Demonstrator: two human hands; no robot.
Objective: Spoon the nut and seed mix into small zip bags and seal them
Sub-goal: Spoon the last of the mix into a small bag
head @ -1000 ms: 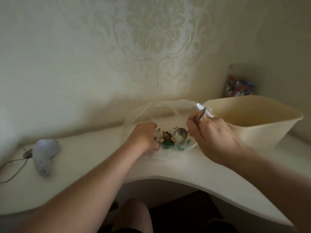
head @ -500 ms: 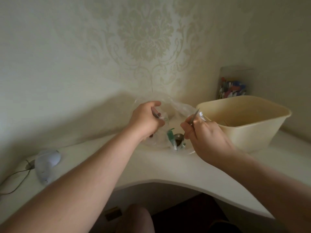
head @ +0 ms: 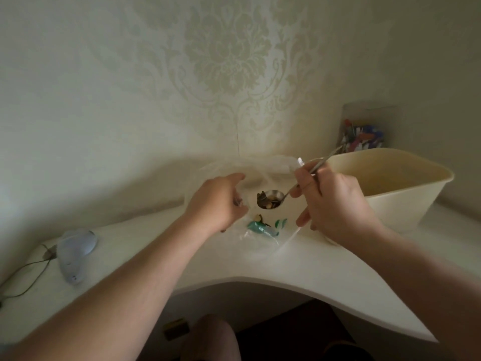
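Hands at centre frame, over a smooth white tabletop (head: 260,264) with a curved front edge. The right hand (head: 335,201) is shown right of centre; its grip is pinched on the thin metal handle of a spoon (head: 270,199), whose polished oval bowl is held level in mid-frame and is loaded with a nut and seed mix (head: 268,201) of dark and tan pieces. The left hand (head: 218,201) is shown left of centre, fingers curled, its grip closed on the edge of a large clear plastic bag (head: 263,165); the thin, crinkled film is seen rising behind both hands and spreading flat on the tabletop below them. A few more pieces of mix and green-printed film, possibly small zip bags (head: 263,226), lie just below the spoon bowl; their exact form cannot be told. A cream, matte plastic tub (head: 406,194) with rounded corners stands at the right of the frame, just beside the right hand. Behind it, at the upper right, a translucent container (head: 364,128) of multicoloured items is seen. A pale, rounded device (head: 74,254) with a dark cable lies at the lower left, well apart.
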